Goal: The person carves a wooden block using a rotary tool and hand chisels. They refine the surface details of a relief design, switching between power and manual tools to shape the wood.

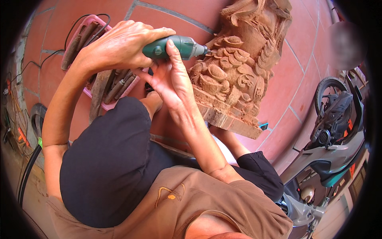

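A green rotary tool (184, 46) with a grey nose lies nearly level in both my hands. My left hand (113, 46) is closed around its rear end. My right hand (172, 77) grips it from the near side, thumb up along the green body. The thin bit points right and meets, or almost meets, the left side of a brown wood carving (232, 75); actual contact is too small to tell. Rounded, coin-like shapes in relief and reddish dust cover the carving. It has a flat base slab (227, 119) towards me.
Left of my hands, a pink basket (107, 106) holds several wooden-handled tools. A black cable (47, 58) runs across the red tile floor (296, 85) there. A motorbike (330, 155) stands at the right, and a small blue object (263, 126) lies beside the carving's base.
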Demonstrator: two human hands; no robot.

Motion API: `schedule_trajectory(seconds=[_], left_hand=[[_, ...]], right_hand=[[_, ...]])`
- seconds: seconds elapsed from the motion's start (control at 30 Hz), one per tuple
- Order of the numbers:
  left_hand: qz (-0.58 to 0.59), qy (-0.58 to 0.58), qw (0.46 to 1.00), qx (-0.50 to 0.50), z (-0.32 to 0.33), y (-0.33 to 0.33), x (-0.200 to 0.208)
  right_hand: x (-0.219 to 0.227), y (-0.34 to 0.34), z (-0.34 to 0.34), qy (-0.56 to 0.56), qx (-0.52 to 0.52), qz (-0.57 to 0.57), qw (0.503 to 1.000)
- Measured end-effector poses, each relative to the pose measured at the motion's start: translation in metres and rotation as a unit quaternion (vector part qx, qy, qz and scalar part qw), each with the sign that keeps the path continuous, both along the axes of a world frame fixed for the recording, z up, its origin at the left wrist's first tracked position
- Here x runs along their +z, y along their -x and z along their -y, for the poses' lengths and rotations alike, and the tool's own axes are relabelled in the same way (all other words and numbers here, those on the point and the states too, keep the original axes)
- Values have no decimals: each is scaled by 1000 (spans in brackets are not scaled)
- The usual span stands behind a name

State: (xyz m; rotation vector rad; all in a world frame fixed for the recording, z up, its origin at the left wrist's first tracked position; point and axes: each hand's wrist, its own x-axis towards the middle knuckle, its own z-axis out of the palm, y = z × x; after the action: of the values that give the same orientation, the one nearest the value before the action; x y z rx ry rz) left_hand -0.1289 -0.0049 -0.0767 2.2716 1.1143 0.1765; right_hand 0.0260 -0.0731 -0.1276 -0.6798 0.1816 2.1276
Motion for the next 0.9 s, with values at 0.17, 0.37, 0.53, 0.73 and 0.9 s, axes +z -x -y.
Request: schedule_trajectory(seconds=[0.17,0.37,0.53,0.73,0.9], left_hand=[[-3,-8,1000,2,-2,-1,-6],[-14,3,1000,5,-4,-4,-6],[-16,9,1000,5,-2,-4,-3],[-19,24,999,9,-2,-6,-3],[-32,44,998,11,0,-7,-1]], right_hand=[[-4,-2,-5,-4,-7,6,1000],[-5,-4,-5,3,-11,1,1000],[-7,-2,-3,6,-6,-11,1000],[-9,-4,-4,10,-8,-14,1000],[-8,-4,0,17,-8,-20,1000]])
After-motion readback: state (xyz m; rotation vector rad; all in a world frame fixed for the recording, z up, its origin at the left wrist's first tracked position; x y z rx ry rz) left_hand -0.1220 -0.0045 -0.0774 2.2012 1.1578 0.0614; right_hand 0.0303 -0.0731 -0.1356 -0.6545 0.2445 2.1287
